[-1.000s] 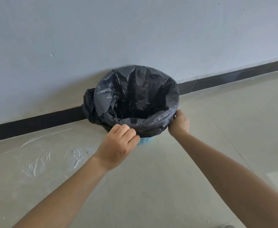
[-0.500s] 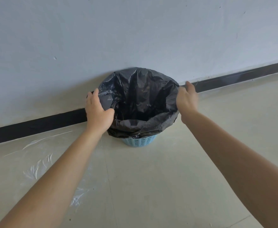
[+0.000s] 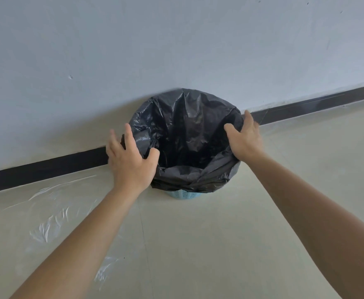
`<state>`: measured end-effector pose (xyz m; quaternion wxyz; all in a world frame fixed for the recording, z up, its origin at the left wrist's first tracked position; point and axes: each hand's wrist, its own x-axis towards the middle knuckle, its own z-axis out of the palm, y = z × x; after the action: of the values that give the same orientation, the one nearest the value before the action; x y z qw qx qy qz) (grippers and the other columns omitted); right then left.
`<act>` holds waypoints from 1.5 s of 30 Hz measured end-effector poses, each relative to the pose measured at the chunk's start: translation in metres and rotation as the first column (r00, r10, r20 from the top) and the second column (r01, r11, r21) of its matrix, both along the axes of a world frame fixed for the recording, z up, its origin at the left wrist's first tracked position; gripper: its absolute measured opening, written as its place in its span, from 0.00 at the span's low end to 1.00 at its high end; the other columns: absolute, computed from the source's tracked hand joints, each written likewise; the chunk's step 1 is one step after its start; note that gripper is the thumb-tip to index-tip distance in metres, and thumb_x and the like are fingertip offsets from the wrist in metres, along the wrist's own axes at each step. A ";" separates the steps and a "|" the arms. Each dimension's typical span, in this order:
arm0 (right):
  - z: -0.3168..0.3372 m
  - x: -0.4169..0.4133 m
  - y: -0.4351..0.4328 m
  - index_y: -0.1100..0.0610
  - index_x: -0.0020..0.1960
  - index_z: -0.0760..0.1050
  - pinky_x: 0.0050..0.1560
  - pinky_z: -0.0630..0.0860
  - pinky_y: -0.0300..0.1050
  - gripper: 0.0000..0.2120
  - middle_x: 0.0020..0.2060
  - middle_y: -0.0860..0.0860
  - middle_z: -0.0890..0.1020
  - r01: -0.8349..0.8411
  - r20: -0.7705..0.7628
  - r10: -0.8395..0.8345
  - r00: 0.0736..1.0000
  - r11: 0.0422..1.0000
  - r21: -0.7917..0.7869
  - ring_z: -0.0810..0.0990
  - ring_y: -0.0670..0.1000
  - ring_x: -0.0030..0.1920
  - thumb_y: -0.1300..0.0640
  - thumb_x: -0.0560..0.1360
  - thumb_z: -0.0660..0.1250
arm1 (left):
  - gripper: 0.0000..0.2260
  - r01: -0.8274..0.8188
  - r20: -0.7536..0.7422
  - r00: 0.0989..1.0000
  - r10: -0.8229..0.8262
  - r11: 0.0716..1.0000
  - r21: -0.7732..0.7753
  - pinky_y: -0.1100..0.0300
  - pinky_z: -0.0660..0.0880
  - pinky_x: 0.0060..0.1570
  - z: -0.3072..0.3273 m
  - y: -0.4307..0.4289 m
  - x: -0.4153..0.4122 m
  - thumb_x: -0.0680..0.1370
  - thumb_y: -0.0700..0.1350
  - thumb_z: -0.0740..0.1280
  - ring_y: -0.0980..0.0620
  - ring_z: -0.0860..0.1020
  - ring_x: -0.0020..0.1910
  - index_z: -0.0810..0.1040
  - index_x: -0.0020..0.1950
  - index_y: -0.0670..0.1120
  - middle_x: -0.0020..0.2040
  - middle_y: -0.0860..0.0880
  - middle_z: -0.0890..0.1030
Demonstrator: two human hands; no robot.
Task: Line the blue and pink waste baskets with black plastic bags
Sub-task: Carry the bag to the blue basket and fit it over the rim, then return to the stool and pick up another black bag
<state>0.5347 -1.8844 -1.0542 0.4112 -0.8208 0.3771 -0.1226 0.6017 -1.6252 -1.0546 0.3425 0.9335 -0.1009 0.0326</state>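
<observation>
With the blue basket (image 3: 182,193) on the floor against the wall, both grips spread wide, the left hand (image 3: 131,160) and right hand (image 3: 244,140) should press the black bag (image 3: 189,134) evenly down over the rim.

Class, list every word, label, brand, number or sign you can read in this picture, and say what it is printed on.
None: no readable text anywhere. The black bag, the blue basket, the wall, the baseboard and the floor carry no print, label or number.
</observation>
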 end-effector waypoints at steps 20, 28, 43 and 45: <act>0.417 0.042 0.019 0.54 0.81 0.44 0.77 0.49 0.61 0.35 0.80 0.59 0.41 -0.376 -0.168 0.398 0.902 0.532 -0.759 0.44 0.63 0.79 0.42 0.81 0.54 | 0.31 0.107 0.367 0.863 -0.346 0.837 0.536 0.35 0.50 0.73 0.422 0.042 0.054 0.81 0.59 0.50 0.38 0.45 0.78 0.50 0.79 0.44 0.79 0.38 0.46; 0.820 0.075 0.057 0.56 0.81 0.49 0.76 0.53 0.62 0.34 0.79 0.62 0.45 -0.233 0.034 0.553 0.833 0.406 -0.884 0.49 0.65 0.78 0.46 0.81 0.58 | 0.29 -0.155 0.595 0.783 -0.180 0.870 0.468 0.34 0.52 0.72 0.835 0.110 0.055 0.81 0.57 0.52 0.36 0.49 0.77 0.54 0.78 0.44 0.79 0.36 0.51; 0.960 0.102 0.562 0.56 0.81 0.45 0.76 0.50 0.64 0.35 0.79 0.63 0.44 -0.364 0.060 0.988 0.141 0.108 -0.925 0.45 0.65 0.79 0.43 0.81 0.55 | 0.30 -0.630 0.598 0.770 0.223 0.415 0.656 0.35 0.53 0.72 0.965 0.528 -0.205 0.81 0.59 0.47 0.38 0.50 0.78 0.55 0.79 0.45 0.79 0.37 0.50; 0.965 0.080 0.662 0.57 0.81 0.46 0.76 0.52 0.65 0.36 0.79 0.64 0.45 -0.382 0.040 0.999 0.013 0.042 -0.923 0.47 0.65 0.78 0.43 0.81 0.57 | 0.29 -0.657 0.561 0.750 0.350 0.300 0.692 0.35 0.55 0.71 0.976 0.600 -0.255 0.81 0.59 0.48 0.38 0.53 0.77 0.56 0.78 0.44 0.79 0.37 0.53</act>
<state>0.6151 -1.2224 -0.0895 0.1538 -0.8177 -0.4589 -0.3116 0.3462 -1.0254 -0.0790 -0.2206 0.9367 0.1480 0.2282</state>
